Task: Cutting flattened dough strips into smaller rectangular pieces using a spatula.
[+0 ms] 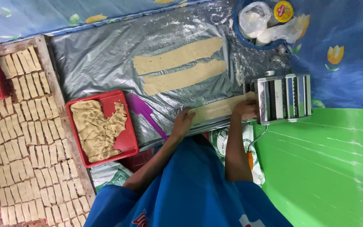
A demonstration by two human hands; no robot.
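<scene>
A blue floral cloth (345, 38) is spread over the ground from ten to three o'clock. A bright green surface (328, 168) is seen at four o'clock, streaked with pale glare. A silvery plastic sheet (101, 59), dusted with flour, is laid at the centre. Light is even throughout.

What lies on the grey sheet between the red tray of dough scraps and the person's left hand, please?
In the head view, a purple scraper lies on the grey sheet between the red tray and the left hand.
</scene>
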